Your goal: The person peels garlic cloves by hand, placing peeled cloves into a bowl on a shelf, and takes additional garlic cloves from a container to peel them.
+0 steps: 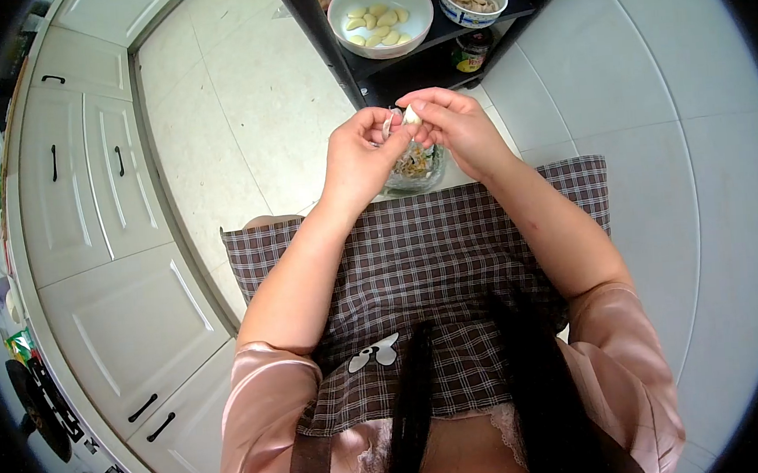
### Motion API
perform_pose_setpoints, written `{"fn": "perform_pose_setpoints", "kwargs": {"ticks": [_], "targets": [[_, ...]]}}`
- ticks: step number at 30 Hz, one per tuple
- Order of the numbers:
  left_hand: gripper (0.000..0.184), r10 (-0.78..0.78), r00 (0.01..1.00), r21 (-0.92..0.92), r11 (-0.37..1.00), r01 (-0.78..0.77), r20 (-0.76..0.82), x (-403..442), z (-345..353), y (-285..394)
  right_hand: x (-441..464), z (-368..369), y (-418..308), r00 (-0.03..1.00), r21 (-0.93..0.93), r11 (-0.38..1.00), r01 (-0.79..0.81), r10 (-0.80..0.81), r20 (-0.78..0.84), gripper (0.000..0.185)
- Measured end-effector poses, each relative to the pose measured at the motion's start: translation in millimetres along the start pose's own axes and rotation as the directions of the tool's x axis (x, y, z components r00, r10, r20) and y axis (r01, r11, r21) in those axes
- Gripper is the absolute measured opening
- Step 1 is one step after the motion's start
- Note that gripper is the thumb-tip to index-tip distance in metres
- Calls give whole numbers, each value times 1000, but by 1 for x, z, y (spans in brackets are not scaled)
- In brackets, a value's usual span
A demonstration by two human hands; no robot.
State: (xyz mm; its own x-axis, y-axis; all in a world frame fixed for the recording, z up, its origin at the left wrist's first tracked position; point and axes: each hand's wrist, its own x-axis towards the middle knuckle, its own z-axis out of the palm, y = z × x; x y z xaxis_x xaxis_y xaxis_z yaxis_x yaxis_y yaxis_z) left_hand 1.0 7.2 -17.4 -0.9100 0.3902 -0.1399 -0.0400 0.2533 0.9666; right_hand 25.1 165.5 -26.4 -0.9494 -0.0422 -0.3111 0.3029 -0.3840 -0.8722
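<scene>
My right hand (464,134) pinches a pale garlic clove (411,116) between thumb and fingers. From the other side my left hand (360,154) closes in, its thumb against the clove's lower end. A thin flake of garlic skin (387,127) shows at the left fingertips. Just below both hands, a clear plastic bag (419,181) holds yellowish and greenish scraps; the fingers hide part of it.
A black shelf (418,42) stands ahead. On it are a white bowl (384,52) with several peeled cloves and a smaller patterned bowl (472,21) of unpeeled ones. A dark jar (472,51) sits lower. Cabinets (126,333) line the left, a tiled wall (630,184) the right.
</scene>
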Motion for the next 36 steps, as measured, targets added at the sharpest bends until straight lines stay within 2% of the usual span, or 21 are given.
{"fn": "perform_pose_setpoints", "kwargs": {"ticks": [4,6,10,12,16,18,19,21,22,24,28,30,31,32,33,35,36], "targets": [[17,-53,999,-61,997,53,-2,2,-1,-5,1,-1,2,1000,-24,999,25,-24,15,19],[17,-8,999,-122,992,3,-37,3,-2,-6,-1,0,0,1000,-31,999,16,-16,-14,20],[18,28,995,-113,993,-39,-100,5,-6,-6,1,-4,-2,1000,-41,999,15,-15,-11,20],[17,47,998,55,997,-45,-36,5,-8,-9,0,-3,-5,1000,35,999,3,-2,-26,20],[17,56,998,151,987,-49,-38,0,-6,-5,-1,-4,-6,1000,65,998,-17,18,-13,20],[16,34,999,339,941,-28,-12,-1,-7,3,-2,-5,-6,999,60,997,-40,40,-6,19],[16,34,999,339,940,-28,-11,-2,-6,3,-3,-5,-5,999,61,997,-40,40,-7,19],[12,72,997,138,988,-66,-39,-4,-2,3,-3,-6,-4,999,43,998,-52,52,2,19],[12,74,997,138,988,-68,-39,-3,0,3,-4,-6,-4,999,43,998,-51,51,2,19],[10,97,993,-42,994,-100,-73,-3,4,0,-6,-4,-6,997,-6,997,-73,73,-14,20],[9,88,994,-62,994,-92,-69,-4,4,-1,-7,-3,1,999,-17,999,-32,32,-3,20],[9,91,994,46,995,-88,-53,-2,4,-10,-7,-5,5,1000,-23,1000,-11,10,-12,20],[9,86,995,-45,995,-88,-51,-2,6,-8,-5,-8,5,999,-64,997,46,-44,22,20],[8,110,993,72,992,-107,-46,0,5,-8,-4,-4,3,999,-113,993,39,-42,-25,20],[8,148,988,44,988,-146,-48,0,3,-8,-4,-2,2,998,-172,984,47,-54,-36,19],[6,254,965,119,962,-246,-64,1,1,-7,-1,2,2,997,-123,991,47,-54,-48,16],[7,230,971,99,970,-224,-58,-1,0,-5,0,0,4,999,-119,992,48,-51,-18,16]]}}
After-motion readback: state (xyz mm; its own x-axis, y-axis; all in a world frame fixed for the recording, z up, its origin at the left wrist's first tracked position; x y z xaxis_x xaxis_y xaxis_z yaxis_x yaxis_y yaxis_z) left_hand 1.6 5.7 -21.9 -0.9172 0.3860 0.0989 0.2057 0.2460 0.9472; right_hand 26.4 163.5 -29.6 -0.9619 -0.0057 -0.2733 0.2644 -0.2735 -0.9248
